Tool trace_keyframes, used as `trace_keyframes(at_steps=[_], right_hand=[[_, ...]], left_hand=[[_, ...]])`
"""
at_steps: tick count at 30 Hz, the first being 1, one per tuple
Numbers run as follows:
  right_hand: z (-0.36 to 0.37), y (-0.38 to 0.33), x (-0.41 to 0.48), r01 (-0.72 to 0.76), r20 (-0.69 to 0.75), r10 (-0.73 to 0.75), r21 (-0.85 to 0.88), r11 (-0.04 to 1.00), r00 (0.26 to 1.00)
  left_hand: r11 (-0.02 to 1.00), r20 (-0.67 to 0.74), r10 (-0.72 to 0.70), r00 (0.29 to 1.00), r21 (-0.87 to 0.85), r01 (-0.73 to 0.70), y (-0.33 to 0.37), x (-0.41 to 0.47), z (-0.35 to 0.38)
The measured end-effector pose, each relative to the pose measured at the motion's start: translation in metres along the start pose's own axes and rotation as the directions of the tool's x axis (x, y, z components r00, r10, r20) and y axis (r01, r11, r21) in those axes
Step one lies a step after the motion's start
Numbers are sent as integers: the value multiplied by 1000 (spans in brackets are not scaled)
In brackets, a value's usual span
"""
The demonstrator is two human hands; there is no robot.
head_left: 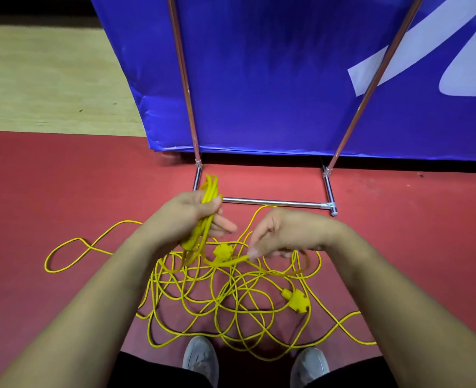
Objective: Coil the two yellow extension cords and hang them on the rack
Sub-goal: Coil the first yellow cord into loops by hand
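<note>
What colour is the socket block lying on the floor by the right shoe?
Yellow, like its cord; the socket block shows clearly in the head view.

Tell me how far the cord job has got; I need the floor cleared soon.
Early. Done: a few loops gathered in the left hand. In hand: the right hand pinches the next length of yellow cord to feed in. Left: most of both cords lies tangled on the red floor, including a loose socket end; nothing hangs on the visible part of the rack.
</note>
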State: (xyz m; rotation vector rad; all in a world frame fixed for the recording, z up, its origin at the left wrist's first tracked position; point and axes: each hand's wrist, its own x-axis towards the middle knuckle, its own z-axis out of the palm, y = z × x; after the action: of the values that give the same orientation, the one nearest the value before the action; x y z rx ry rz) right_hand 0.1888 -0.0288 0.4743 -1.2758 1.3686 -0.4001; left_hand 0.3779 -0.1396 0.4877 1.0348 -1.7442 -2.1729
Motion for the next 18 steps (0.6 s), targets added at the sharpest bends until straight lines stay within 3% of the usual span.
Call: trace_keyframes(at_steps=[2,5,8,10,12,15,18], right_hand=[[1,-10,1,179,-159,-148,200,963,976],[-10,-1,5,341,-391,-179,400,851,903],[-19,28,2,278,-440,-105,350,894,892],[-18,47,2,235,-481,-32,369,899,876],[-17,53,7,286,-544,-1,439,852,839],[-17,39,12,333,-639,-35,353,874,768],[-9,11,11,288,-645,-161,95,953,747]], left_hand=[[998,125,-48,991,33,44,-1,-2,8],[996,160,-3,987,-83,17,3,0,7],[945,62,12,998,-326,9,12,-1,-4],[936,18,-11,1000,-353,16,12,-3,-10],[954,11,-74,997,-290,74,9,-4,-12],[972,10,-138,990,-189,138,6,-6,-9],[966,82,-142,986,-204,156,5,-7,-3]])
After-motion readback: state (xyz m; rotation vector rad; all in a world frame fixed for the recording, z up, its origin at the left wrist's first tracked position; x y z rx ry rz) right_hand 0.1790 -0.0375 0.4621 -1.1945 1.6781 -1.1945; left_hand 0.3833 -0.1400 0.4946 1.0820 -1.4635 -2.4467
